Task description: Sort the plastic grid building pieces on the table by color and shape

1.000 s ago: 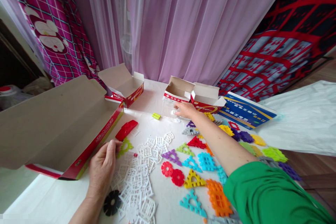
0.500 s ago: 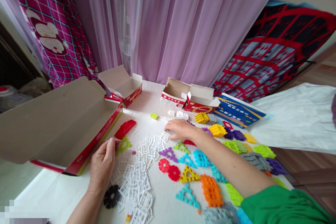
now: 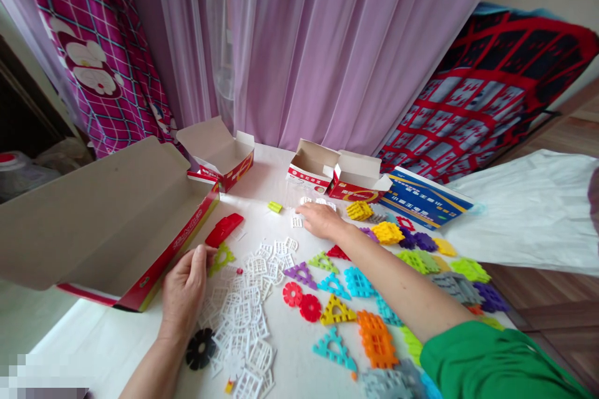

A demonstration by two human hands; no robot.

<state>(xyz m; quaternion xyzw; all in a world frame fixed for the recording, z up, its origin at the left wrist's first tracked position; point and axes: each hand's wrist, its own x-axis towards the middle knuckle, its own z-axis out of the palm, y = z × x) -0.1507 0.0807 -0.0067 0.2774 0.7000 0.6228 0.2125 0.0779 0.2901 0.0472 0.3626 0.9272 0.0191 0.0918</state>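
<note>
My right hand (image 3: 319, 219) reaches to the far side of the table, its fingers over a small white lattice piece (image 3: 297, 222), close to small white stacks (image 3: 322, 202). Whether it grips the piece is unclear. Beside the large box, my left hand (image 3: 187, 271) rests with fingers curled together near a lime-green piece (image 3: 223, 257); anything inside it is hidden. Between my arms lies a heap of white lattice pieces (image 3: 246, 305). A red piece (image 3: 224, 229) lies beyond my left hand.
A large open box (image 3: 180, 224) stands at left, smaller open boxes (image 3: 238, 171) (image 3: 309, 182) at the back, a blue box panel (image 3: 425, 196) at right. Coloured pieces, including an orange stack (image 3: 377, 340) and red discs (image 3: 309, 308), cover the right side.
My right hand has moved slightly away from me, off the far end of the white heap. A white lattice piece now shows by its fingers. My left hand is almost unmoved.
</note>
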